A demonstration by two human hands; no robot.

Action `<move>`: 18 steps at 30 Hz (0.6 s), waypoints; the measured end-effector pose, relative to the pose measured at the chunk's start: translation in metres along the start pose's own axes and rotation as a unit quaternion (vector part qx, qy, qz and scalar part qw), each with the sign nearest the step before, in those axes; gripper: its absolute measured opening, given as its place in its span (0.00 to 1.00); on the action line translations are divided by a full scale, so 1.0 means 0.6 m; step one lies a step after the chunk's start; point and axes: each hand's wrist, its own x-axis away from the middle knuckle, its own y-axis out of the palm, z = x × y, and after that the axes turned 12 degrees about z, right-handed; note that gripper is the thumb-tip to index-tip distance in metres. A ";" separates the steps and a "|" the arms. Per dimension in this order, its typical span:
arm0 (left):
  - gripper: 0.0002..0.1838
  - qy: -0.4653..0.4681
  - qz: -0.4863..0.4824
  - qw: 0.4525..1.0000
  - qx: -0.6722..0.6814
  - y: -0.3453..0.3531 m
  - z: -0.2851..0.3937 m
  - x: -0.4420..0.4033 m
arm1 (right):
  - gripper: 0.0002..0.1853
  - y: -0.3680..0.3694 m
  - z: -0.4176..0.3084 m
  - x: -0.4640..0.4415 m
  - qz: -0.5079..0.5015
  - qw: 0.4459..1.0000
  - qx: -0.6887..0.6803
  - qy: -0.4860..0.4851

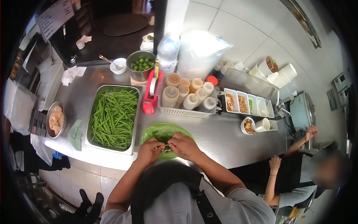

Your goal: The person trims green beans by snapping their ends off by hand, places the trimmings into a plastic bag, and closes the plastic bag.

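Both of my hands are closed in a pinch over a green plastic-looking bowl (167, 127) at the counter's front edge. My left hand (150, 150) and my right hand (182, 145) meet with fingertips close together on a thin green bean (166, 145), mostly covered by the fingers. Dark green bits lie inside the bowl beneath them. To the left stands a deep steel pan (136, 128) heaped with long green beans (113, 115).
Behind the bowl are a red tape dispenser (150, 98) and a basket (186, 111) of sauce bottles. A pot of limes (141, 64) stands further back. Topping containers (243, 102) are on the right, near a co-worker (291, 179). A metal bowl (64, 128) sits far left.
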 end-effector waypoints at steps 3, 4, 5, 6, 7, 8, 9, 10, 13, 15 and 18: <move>0.07 -0.018 -0.001 0.999 0.028 -0.006 -0.003 0.002 | 0.04 -0.009 -0.002 -0.002 -0.012 1.000 0.017 0.000; 0.07 -0.020 0.000 0.999 0.026 -0.007 -0.001 0.001 | 0.03 -0.008 -0.004 -0.003 -0.021 1.000 0.022 -0.003; 0.07 -0.009 0.002 1.000 0.029 -0.009 0.003 0.002 | 0.03 -0.008 -0.006 -0.005 -0.022 1.000 0.016 -0.005; 0.07 0.001 0.007 1.000 0.031 -0.013 0.005 0.003 | 0.02 -0.009 -0.007 -0.007 -0.027 1.000 0.004 -0.004; 0.07 -0.004 0.014 1.000 0.024 -0.015 0.005 0.003 | 0.03 -0.009 -0.009 -0.011 -0.032 0.999 -0.010 -0.005; 0.07 0.016 0.017 0.999 0.038 -0.014 0.002 0.003 | 0.03 -0.011 -0.012 -0.015 -0.035 0.999 -0.018 -0.013; 0.07 0.037 0.019 0.998 0.052 -0.014 0.001 0.003 | 0.02 -0.015 -0.015 -0.018 -0.036 0.999 -0.020 -0.011; 0.07 0.032 0.026 0.998 0.046 -0.014 0.001 0.003 | 0.02 -0.016 -0.016 -0.021 -0.037 0.999 -0.021 -0.008; 0.08 0.017 0.000 0.999 0.051 -0.021 0.013 0.003 | 0.04 -0.009 -0.020 -0.022 0.011 1.000 -0.020 -0.008; 0.08 -0.005 -0.007 0.998 0.056 -0.018 0.022 0.004 | 0.05 -0.003 -0.023 -0.024 0.062 0.998 0.002 0.004; 0.09 -0.095 -0.028 0.986 0.136 -0.009 0.023 0.005 | 0.03 0.006 -0.031 -0.025 0.121 0.978 -0.074 0.151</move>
